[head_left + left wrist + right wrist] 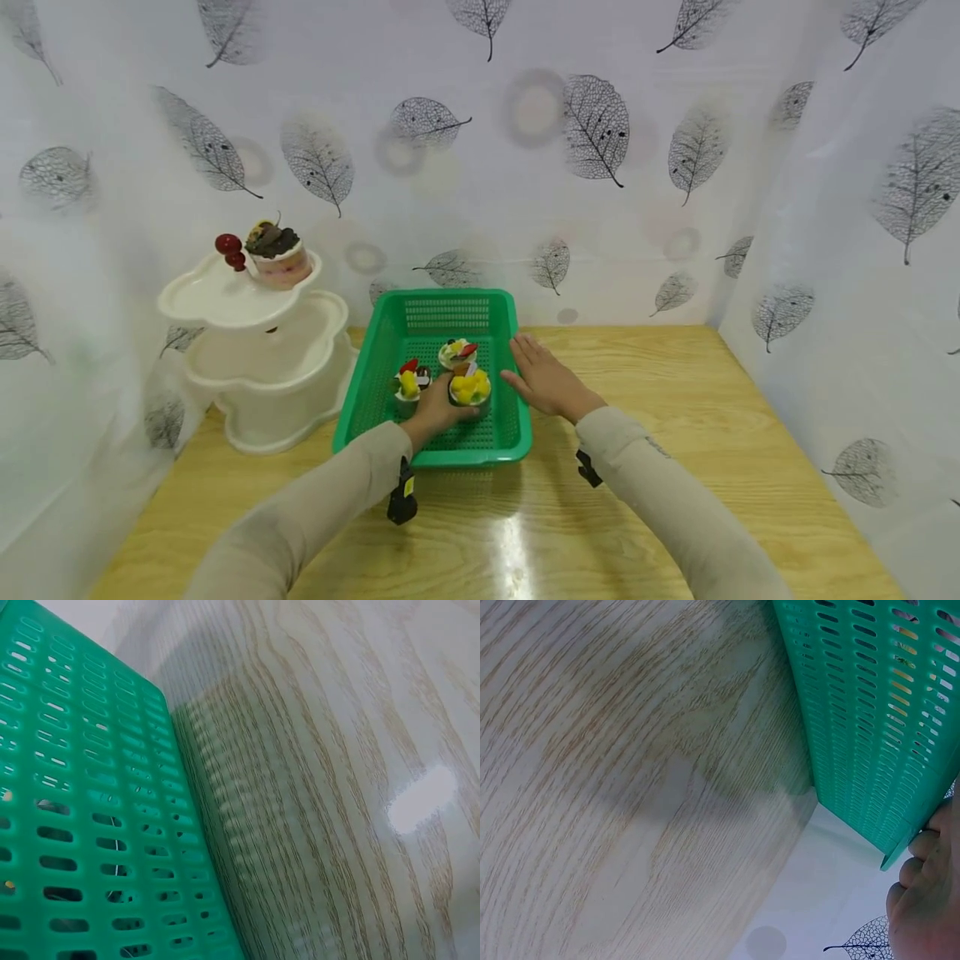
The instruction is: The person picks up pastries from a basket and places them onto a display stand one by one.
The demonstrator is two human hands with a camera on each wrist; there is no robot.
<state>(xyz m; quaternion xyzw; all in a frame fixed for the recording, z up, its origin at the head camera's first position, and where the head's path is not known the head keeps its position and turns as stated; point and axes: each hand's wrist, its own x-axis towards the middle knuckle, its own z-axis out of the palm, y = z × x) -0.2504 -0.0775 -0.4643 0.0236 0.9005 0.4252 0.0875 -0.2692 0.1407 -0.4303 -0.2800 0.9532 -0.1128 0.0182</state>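
A green plastic basket (431, 457) on the table holds several small dessert cups. My left hand (437, 410) reaches over its front rim and grips the dessert cup with yellow fruit topping (471, 387), thumb on the near side. Left of that hand is a dessert cup with a strawberry and a yellow piece on top (408, 387). Behind stands a cream-topped dessert cup (456, 354) with a red slice. My right hand (546, 379) touches the basket's right rim with fingers straight; in the right wrist view its fingertips (911, 871) lie near the rim.
To the left stands a tiered white stand (225, 300) with scalloped trays. A chocolate-topped dessert cup (279, 257) and a red knob (229, 246) are on its top tier. A leaf-patterned curtain (480, 167) hangs behind the wooden table (637, 500).
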